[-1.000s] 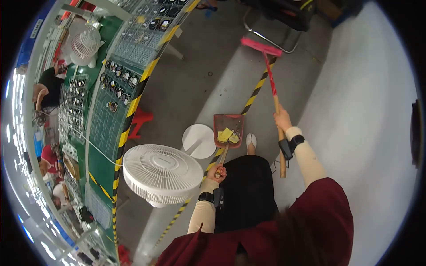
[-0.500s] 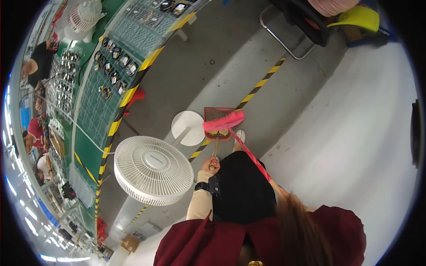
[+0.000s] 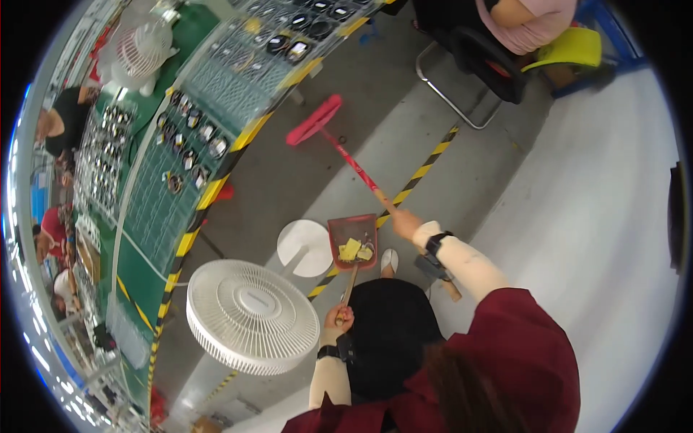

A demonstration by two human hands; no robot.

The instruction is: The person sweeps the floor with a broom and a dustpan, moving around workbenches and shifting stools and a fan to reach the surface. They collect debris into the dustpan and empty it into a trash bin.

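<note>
My left hand (image 3: 337, 317) is closed round the wooden handle of a red dustpan (image 3: 352, 242). The pan rests on the floor by my feet, with yellow scraps (image 3: 351, 250) and other small bits in it. My right hand (image 3: 407, 224) grips the wooden end of a broom handle (image 3: 354, 164), the upper part of the stick passing under my forearm. The pink broom head (image 3: 315, 120) is stretched out ahead, beyond the dustpan and near the table's edge. Close to the broom stick a small dark ring (image 3: 342, 140) lies on the floor.
A white standing fan (image 3: 253, 317) with a round base (image 3: 304, 247) is left of the dustpan. Along the left runs a green table (image 3: 137, 289) with trays of coiled parts (image 3: 189, 137). A person (image 3: 516, 25) sits on a chair (image 3: 476, 65) ahead; a white wall (image 3: 570, 216) stands right.
The broom head has moved from over the dustpan to far ahead and left. My right arm, hidden before, is now stretched out. The yellow scraps in the pan now show more fully.
</note>
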